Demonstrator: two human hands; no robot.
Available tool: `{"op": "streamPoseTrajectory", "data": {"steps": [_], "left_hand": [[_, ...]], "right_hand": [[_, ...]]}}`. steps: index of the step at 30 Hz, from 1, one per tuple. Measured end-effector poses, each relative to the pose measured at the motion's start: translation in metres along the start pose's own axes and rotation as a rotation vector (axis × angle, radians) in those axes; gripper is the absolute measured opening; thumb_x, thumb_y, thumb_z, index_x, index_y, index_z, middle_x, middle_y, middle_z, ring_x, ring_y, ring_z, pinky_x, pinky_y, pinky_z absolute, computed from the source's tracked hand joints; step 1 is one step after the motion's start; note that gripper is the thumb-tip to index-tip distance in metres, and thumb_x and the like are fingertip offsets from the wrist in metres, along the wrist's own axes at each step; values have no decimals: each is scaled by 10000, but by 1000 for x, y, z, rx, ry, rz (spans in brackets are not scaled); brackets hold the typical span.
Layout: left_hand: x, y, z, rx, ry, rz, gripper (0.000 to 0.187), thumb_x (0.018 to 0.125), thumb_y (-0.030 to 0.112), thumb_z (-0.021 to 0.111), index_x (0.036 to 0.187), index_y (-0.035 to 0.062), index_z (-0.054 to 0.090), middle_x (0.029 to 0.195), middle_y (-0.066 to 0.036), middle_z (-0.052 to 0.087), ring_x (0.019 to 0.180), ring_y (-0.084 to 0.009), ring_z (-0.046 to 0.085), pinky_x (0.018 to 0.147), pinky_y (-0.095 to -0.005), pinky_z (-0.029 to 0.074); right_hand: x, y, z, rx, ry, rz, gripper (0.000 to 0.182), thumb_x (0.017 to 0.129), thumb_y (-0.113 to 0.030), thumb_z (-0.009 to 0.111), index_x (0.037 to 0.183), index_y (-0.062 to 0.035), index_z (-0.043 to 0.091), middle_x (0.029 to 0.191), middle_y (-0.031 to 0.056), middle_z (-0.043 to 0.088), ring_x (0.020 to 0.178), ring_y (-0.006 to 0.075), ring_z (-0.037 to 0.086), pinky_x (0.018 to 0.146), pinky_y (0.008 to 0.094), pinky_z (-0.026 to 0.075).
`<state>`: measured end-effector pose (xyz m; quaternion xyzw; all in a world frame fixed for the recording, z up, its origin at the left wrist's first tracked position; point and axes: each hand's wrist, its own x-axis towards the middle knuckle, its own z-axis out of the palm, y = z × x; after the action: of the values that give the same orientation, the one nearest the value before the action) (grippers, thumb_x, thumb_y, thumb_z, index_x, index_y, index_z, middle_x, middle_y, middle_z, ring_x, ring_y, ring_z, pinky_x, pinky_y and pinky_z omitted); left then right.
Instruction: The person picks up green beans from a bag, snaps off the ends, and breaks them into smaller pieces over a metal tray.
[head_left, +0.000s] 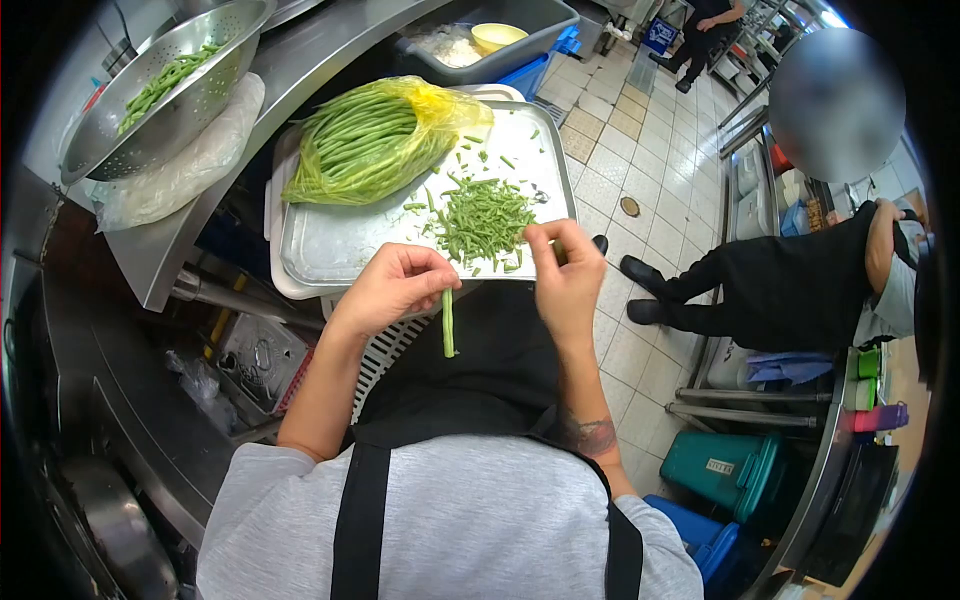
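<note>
Between the thumb and finger of my left hand (395, 285) hangs a green bean (448, 325), pointing down in front of the tray's near edge. My right hand (568, 285) is closed in a pinch over the tray's near right corner; whatever its fingertips hold is too small to make out. A metal tray (335, 240) lies before me. On it is a heap of trimmed bean ends (485, 218), with scattered bits around it. Behind and to the left, a yellow plastic bag (375, 140) full of long green beans lies open on the tray.
A colander (185, 105) with green beans stands at the upper left on the steel counter (205, 195). Beyond the tray is a grey tub (470, 70) with a yellow bowl (497, 38). A person in a black apron (795, 280) stands at the right; another person (700, 30) is farther off.
</note>
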<state>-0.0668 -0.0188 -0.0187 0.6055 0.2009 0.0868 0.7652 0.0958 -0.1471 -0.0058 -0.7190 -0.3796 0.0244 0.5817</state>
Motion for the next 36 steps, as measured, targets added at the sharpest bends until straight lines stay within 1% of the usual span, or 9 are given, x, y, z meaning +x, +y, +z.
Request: {"op": "streamPoseTrajectory", "data": {"steps": [4, 6, 12, 16, 18, 21, 22, 25, 36], "left_hand": [[3, -3, -3, -39, 107, 50, 140, 849, 158, 623, 827, 21, 641, 654, 20, 574, 531, -20, 478, 462, -147, 366], [4, -3, -3, -90, 113, 57, 144, 857, 160, 614, 831, 20, 637, 652, 20, 571, 527, -21, 478, 459, -146, 366], [8, -5, -5, -130, 222, 73, 132, 864, 143, 603, 828, 19, 630, 627, 21, 553, 517, -22, 477, 452, -140, 354], [9, -9, -3, -149, 221, 100, 138, 864, 138, 603, 836, 5, 633, 623, 14, 555, 510, -28, 472, 449, -145, 351], [8, -8, 1, -124, 170, 130, 123, 863, 124, 600, 847, 6, 631, 619, 13, 558, 514, -32, 485, 455, -145, 357], [6, -2, 9, -175, 154, 106, 115, 856, 102, 606, 839, -10, 627, 626, 5, 560, 514, -40, 489, 460, -158, 369], [6, -2, 10, -143, 177, 123, 109, 849, 89, 616, 842, -19, 623, 642, -5, 572, 517, -44, 487, 461, -168, 372], [5, -2, 15, -59, 203, 172, 102, 836, 78, 630, 837, -24, 622, 664, -19, 587, 523, -48, 485, 466, -176, 375], [5, -2, 20, 53, 178, 201, 90, 813, 66, 648, 822, -22, 632, 685, -9, 602, 575, -46, 516, 516, -183, 409]], "right_hand": [[11, 11, -2, -70, 51, 14, 184, 754, -60, 674, 919, 2, 622, 689, 66, 615, 501, 112, 496, 488, 258, 406], [6, 10, 3, -43, -40, 8, 310, 747, -67, 684, 1038, 1, 600, 739, 77, 651, 549, 121, 549, 551, 257, 457], [-25, -4, 4, 238, -504, 155, 218, 783, -130, 687, 936, 20, 648, 770, 83, 670, 640, 93, 591, 617, 243, 486], [-35, -1, 11, 523, -655, 294, 235, 874, -193, 577, 985, 4, 642, 813, 41, 664, 680, 60, 559, 566, 191, 430], [-37, -6, 13, 733, -849, 572, 288, 931, -182, 447, 1106, 4, 580, 830, 38, 631, 601, 37, 431, 499, 168, 333], [-44, 0, 22, 928, -887, 684, 295, 934, -209, 414, 1112, -32, 570, 741, -11, 591, 592, 10, 410, 481, 157, 281], [-47, -1, 24, 906, -829, 690, 271, 924, -168, 387, 1070, -32, 570, 656, -38, 507, 568, 18, 389, 479, 163, 286], [-49, -3, 25, 743, -784, 546, 247, 900, -141, 370, 1006, -29, 564, 633, -45, 458, 554, 22, 378, 470, 170, 277], [-48, 5, 26, 779, -700, 517, 218, 849, -85, 363, 929, -35, 559, 553, -59, 388, 483, 26, 331, 451, 188, 270]]}}
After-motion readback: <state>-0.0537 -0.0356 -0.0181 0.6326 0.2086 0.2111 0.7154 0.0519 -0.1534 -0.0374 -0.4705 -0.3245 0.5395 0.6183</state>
